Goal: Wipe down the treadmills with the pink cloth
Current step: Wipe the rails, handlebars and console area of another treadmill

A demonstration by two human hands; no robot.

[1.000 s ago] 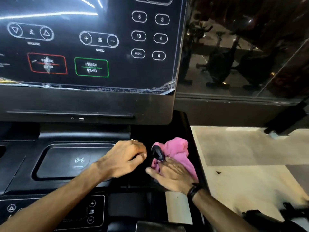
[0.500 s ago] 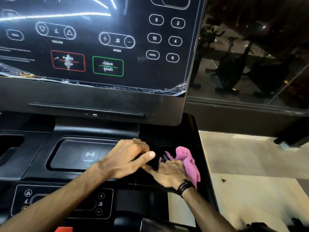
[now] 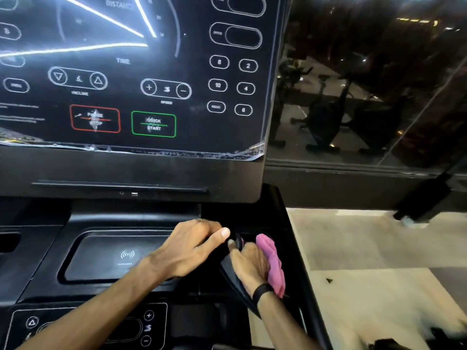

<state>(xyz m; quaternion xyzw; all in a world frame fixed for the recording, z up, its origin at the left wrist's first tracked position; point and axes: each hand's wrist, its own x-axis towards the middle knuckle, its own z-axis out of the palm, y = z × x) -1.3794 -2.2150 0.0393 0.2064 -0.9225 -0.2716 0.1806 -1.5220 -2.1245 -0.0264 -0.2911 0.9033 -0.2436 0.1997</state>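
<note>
My right hand [image 3: 249, 263] clutches the crumpled pink cloth [image 3: 271, 263] against the black treadmill console's [image 3: 126, 173] right edge — my left hand [image 3: 192, 248] (fingers curled, grip unclear) rests just beside it.

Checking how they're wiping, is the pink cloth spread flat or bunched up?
Bunched up. The pink cloth sits as a crumpled wad under the right hand, not laid flat.

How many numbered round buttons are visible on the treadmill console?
5, in two columns at the console's right side: 8 above 10 on the left; 2, 4 and 6 on the right. More may lie beyond the frame.
</note>
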